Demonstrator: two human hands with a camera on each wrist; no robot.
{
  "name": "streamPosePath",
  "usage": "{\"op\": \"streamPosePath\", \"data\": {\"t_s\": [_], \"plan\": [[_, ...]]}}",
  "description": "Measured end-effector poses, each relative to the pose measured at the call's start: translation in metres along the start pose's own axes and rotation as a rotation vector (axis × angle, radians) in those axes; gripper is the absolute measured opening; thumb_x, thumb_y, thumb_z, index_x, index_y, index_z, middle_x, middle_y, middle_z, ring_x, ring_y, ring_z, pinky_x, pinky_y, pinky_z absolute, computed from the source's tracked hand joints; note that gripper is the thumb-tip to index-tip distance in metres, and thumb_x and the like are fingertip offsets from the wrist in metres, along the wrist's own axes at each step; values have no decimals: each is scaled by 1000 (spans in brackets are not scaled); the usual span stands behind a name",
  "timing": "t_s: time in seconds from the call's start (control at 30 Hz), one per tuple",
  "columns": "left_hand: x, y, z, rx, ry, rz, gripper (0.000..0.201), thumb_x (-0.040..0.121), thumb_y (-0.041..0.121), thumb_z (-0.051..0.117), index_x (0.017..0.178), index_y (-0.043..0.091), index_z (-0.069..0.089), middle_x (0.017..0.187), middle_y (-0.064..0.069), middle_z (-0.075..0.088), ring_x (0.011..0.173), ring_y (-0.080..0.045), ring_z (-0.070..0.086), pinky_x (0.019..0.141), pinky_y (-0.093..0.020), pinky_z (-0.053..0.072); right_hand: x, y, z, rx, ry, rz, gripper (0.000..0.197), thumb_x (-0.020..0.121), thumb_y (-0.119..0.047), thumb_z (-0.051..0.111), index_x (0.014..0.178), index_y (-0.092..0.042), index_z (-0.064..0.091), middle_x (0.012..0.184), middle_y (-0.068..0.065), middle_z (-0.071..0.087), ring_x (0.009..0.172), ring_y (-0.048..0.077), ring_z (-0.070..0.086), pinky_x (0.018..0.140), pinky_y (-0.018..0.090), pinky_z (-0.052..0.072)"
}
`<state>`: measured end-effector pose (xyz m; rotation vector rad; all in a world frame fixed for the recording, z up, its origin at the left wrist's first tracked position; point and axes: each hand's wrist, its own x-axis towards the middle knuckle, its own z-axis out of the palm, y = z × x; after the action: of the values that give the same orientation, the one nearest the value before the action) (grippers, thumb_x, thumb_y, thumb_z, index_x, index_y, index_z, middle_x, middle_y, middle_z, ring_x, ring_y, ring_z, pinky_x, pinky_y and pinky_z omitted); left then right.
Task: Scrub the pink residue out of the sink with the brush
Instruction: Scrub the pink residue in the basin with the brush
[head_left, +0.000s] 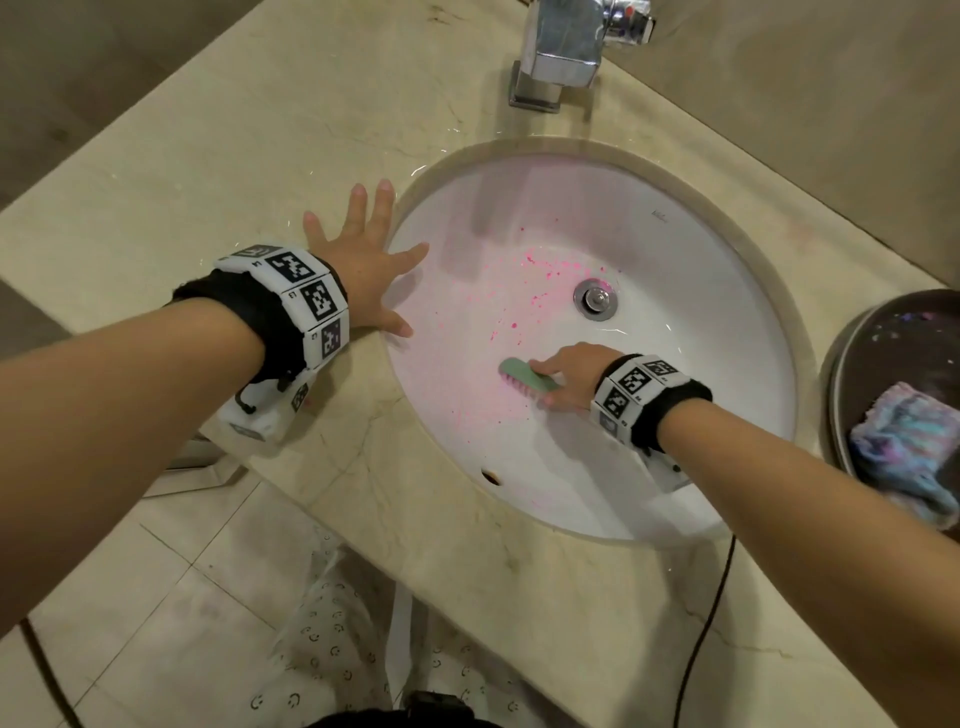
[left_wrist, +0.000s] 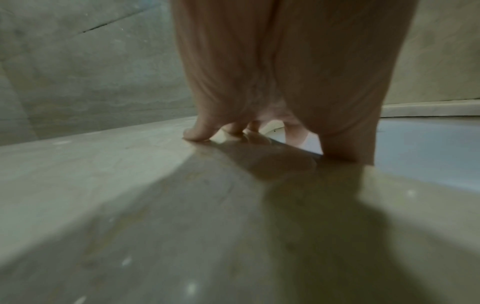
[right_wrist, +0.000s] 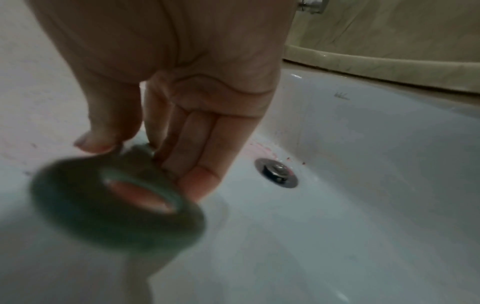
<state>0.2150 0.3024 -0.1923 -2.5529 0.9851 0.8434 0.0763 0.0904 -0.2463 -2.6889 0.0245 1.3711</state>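
Observation:
A white oval sink (head_left: 727, 322) is set into a beige marble counter (head_left: 218, 171). Pink residue (head_left: 524, 291) is spattered left of the metal drain (head_left: 596, 298) and smeared down the near-left wall. My right hand (head_left: 569, 376) grips a green brush (head_left: 524, 378) with pink bristles, pressed against the basin's near-left wall. In the right wrist view the brush's looped handle end (right_wrist: 116, 203) is blurred below my fingers (right_wrist: 197, 144), with the drain (right_wrist: 276, 172) beyond. My left hand (head_left: 363, 260) lies flat with spread fingers on the counter at the sink's left rim; the left wrist view shows its fingertips (left_wrist: 194, 133) on the marble.
A chrome faucet (head_left: 563, 52) stands behind the sink. At the right edge sits a dark round bowl (head_left: 852, 364) holding a bluish-purple cloth (head_left: 904, 447). A black cable (head_left: 711, 618) hangs over the counter's front edge. Tiled floor lies below.

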Motion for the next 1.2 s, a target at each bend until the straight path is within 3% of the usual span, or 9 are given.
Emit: {"op": "streamPosePath", "data": {"t_s": [0.17,0.23,0.37,0.53,0.63,0.73,0.87,1.03,1.2], "plan": [[0,0,1,15,0,-2,95,78,61,58,149,33,1,146,-16,-38,137,-38,-29,105,-68,4,7,-35,12,225,20,-74,62,88,-41,56,144,-30,32,115,4,62,84,18,57,77,26,49],[0,0,1,14,0,-2,96,78,62,59,149,33,2,146,-16,-38,137,-38,-29,105,-68,4,1,-29,12,174,-20,-110,60,89,-40,56,143,-31,33,110,5,63,90,21,58,79,24,44],[0,0,2,11,6,1,95,77,62,59,149,33,4,146,-16,-38,137,-38,-29,105,-68,3,-13,-2,5,-80,-59,-56,59,91,-40,51,145,-26,32,131,6,54,117,25,52,92,30,41],[0,0,2,10,7,3,95,77,61,59,149,34,4,146,-17,-38,137,-39,-29,105,-68,3,-5,-11,-4,-103,82,18,50,93,-39,46,138,-17,41,117,7,59,104,25,58,82,33,47],[0,0,2,10,10,3,94,78,61,59,149,34,3,146,-16,-38,136,-39,-29,105,-68,3,-2,-32,1,80,26,-85,57,92,-45,47,144,-24,34,121,8,60,102,25,59,85,30,47],[0,0,2,-1,8,5,94,78,60,59,149,34,4,146,-16,-39,136,-39,-30,105,-68,3,-6,-29,3,60,-54,-166,58,91,-40,55,144,-29,33,125,7,59,98,21,56,78,21,38],[1,0,3,-2,10,8,94,78,61,59,149,34,4,146,-16,-39,136,-39,-30,105,-69,2,-19,0,1,-166,-178,-117,63,90,-38,57,145,-32,28,141,1,47,120,22,50,91,25,37],[2,-1,4,-8,18,7,93,78,60,60,149,35,5,146,-16,-38,136,-39,-30,104,-69,2,-13,11,3,-212,-8,31,62,92,-38,51,147,-28,25,131,4,53,117,25,52,94,33,46],[3,0,4,10,21,0,94,78,61,59,149,36,4,146,-17,-38,136,-39,-30,104,-69,3,-11,-15,17,-31,8,-114,61,92,-41,52,147,-30,26,125,5,59,110,24,55,83,25,41]]}}
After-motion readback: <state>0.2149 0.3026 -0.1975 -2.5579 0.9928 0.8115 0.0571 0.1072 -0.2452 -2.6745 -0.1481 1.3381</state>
